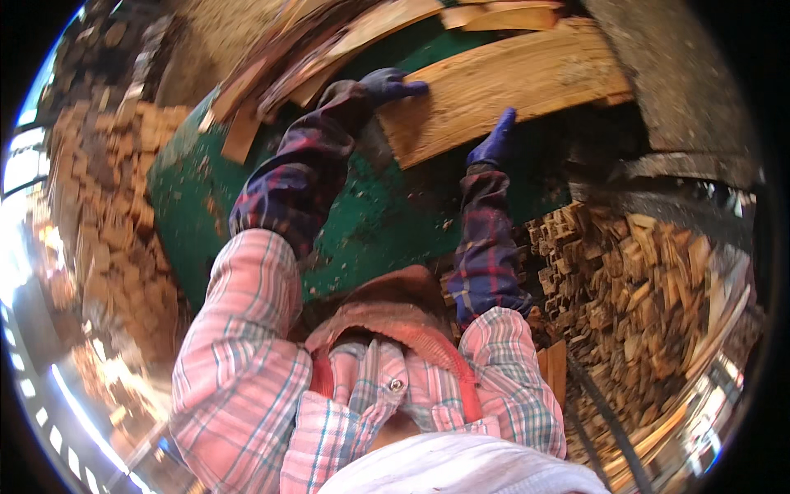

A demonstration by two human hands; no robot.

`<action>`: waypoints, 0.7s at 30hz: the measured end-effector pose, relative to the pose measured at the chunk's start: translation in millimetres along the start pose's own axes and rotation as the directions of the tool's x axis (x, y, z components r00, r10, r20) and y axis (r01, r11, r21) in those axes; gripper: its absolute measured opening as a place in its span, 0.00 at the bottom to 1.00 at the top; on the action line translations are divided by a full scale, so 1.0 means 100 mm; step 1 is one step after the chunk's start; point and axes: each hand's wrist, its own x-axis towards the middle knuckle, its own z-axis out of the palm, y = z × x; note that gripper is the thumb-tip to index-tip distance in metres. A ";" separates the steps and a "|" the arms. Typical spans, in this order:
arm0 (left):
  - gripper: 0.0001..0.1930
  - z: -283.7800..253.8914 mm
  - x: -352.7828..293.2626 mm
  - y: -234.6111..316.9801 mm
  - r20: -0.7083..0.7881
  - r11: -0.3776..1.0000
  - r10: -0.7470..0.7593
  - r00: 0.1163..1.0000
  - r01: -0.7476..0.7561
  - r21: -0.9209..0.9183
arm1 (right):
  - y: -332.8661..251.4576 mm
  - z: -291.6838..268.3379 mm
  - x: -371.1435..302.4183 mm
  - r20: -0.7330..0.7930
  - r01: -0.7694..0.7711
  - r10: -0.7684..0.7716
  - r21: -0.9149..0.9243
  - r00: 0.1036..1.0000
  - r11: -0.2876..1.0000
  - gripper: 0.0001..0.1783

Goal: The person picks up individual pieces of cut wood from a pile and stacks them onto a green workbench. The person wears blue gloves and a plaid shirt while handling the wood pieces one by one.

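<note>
A wide, pale wooden board (pixel 514 78) lies at a slant over the green metal surface (pixel 370 210), its grain running lengthwise. My left hand (pixel 393 86), in a blue glove, grips the board's left end, with the thumb over the top face. At the near long edge is my right hand (pixel 494 144), also gloved in blue. Its thumb stretches up over the board's edge, and its other fingers are mostly hidden beneath. Dark plaid sleeve covers sit over both my forearms.
Long slabs and strips of wood (pixel 329 58) lie beyond my left hand. Stacked wood pieces rise at the left (pixel 115 214), and another pile of cut pieces (pixel 634 288) fills the right. A grey, worn block-like surface (pixel 671 74) borders the board's right end.
</note>
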 end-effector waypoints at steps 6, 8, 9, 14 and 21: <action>0.33 0.51 -1.49 0.40 0.100 0.889 0.093 0.991 -0.038 -0.456 | 0.00 -0.80 -0.26 0.447 -0.205 0.188 -0.011 0.874 0.979 0.42; 0.37 0.79 -1.79 0.39 -0.018 0.804 0.010 1.000 -0.018 -0.594 | 0.06 -1.01 -0.45 0.508 -0.350 0.321 -0.041 0.799 0.936 0.41; 0.39 0.94 -1.86 0.46 -0.100 0.780 -0.059 0.993 -0.017 -0.625 | 0.15 -1.13 -0.58 0.531 -0.433 0.383 -0.032 0.756 0.901 0.39; 0.46 0.78 -3.26 0.30 -0.204 0.507 -0.303 0.931 -0.024 -0.862 | 0.43 -0.88 -1.74 0.619 -0.524 0.506 -0.173 0.601 0.834 0.40; 0.50 0.22 -4.74 -0.08 -0.813 0.775 -0.295 0.502 -0.371 -0.511 | 0.65 0.55 -3.02 0.849 -0.715 0.529 -0.370 0.000 0.593 0.34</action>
